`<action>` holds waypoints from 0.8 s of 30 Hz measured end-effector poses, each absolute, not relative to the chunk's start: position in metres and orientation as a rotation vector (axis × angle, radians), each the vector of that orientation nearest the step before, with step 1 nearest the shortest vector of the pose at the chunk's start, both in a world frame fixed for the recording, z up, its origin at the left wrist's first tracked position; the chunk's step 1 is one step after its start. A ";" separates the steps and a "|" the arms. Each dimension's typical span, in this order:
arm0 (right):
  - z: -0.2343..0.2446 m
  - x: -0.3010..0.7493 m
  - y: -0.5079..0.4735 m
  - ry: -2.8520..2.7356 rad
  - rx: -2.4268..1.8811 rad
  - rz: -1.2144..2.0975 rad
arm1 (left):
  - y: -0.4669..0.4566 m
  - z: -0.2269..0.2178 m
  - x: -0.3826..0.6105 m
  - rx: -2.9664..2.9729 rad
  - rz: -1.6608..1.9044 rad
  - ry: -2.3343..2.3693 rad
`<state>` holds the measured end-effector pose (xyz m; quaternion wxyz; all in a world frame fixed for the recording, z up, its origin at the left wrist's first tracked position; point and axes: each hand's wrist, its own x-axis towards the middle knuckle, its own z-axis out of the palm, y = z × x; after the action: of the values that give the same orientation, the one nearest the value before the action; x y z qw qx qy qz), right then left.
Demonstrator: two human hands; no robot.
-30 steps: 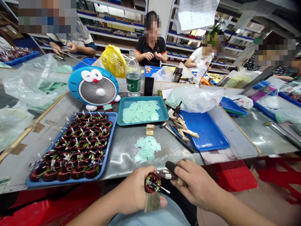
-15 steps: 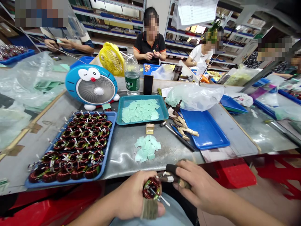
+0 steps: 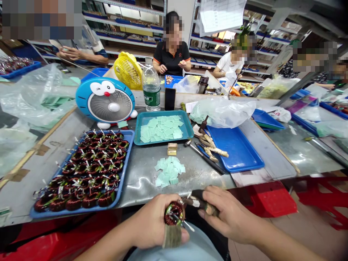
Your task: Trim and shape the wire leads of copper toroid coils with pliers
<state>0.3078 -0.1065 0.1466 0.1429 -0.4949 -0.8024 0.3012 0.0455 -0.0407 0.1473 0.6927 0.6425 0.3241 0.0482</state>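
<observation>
My left hand [image 3: 150,221] is closed around a ring-shaped copper-wire coil [image 3: 172,214], its hole turned up toward me and white-tipped leads sticking out. A brownish-green band [image 3: 172,236] wraps the left thumb. Beside it, my right hand [image 3: 231,214] grips a dark hand tool [image 3: 193,201] with padded, wrapped handles and pale patches; its exact kind is unclear. The tool's front end reaches the coil's right edge; whether it touches is hard to make out. Many similar coils stand in rows in a blue tray [image 3: 123,185] on the left.
Ahead lie loose pale-green paper pieces [image 3: 170,172], a small wooden block [image 3: 172,149] and a teal tray [image 3: 190,136] of more pieces. A hammer [image 3: 206,159] and a blue tray [image 3: 244,159] are at right. A cartoon fan [image 3: 106,99] and water bottle [image 3: 151,87] stand behind. Co-workers sit beyond.
Both hands stay close together with the coil and tool, shifting only slightly. The camera view has moved a little. The co-worker opposite has moved their hands apart.
</observation>
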 end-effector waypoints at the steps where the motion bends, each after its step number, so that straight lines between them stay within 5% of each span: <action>1: 0.146 0.308 -0.107 -2.301 -1.441 0.852 | -0.041 0.147 0.045 1.427 0.108 0.724; 24: 0.139 0.304 -0.109 -2.325 -1.321 0.765 | -0.046 0.160 0.051 1.617 0.041 0.791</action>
<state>0.3045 -0.1090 0.1385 0.1793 -0.4672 -0.8224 0.2705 0.0507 -0.0458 0.1599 0.6215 0.7035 0.3443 0.0178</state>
